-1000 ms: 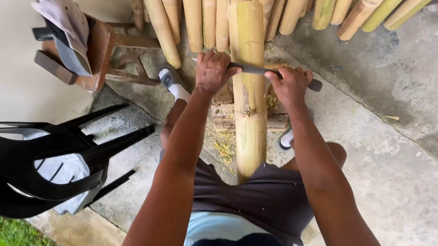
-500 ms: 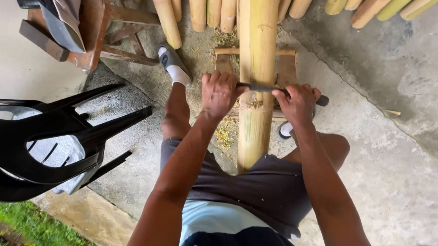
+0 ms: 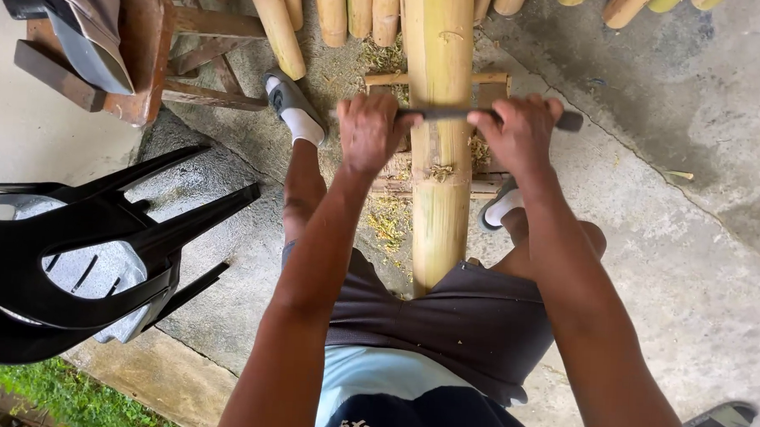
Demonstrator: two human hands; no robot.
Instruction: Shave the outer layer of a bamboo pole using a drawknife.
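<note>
The bamboo pole [image 3: 437, 140] is a thick, round, pale yellow-green stalk with a smooth skin and ringed joints. It runs lengthwise between the person's knees, its near end at the dark shorts, its middle resting on a low wooden frame [image 3: 482, 185] on the rough grey concrete floor [image 3: 690, 250]. A black plastic chair [image 3: 84, 245], glossy with slotted panels, lies tipped over at the left, and a worn brown wooden stool [image 3: 141, 54] stands beyond it. More cut bamboo stalks [image 3: 353, 10] lie side by side at the top edge. A long, dark metal blade [image 3: 451, 115] lies straight across the pole. The left hand [image 3: 373, 131] has its fingers curled tight around one end of the blade; the right hand [image 3: 522, 134] is wrapped the same way around the other end. Fine yellow shavings [image 3: 388, 226] are scattered on the floor beside the pole.
</note>
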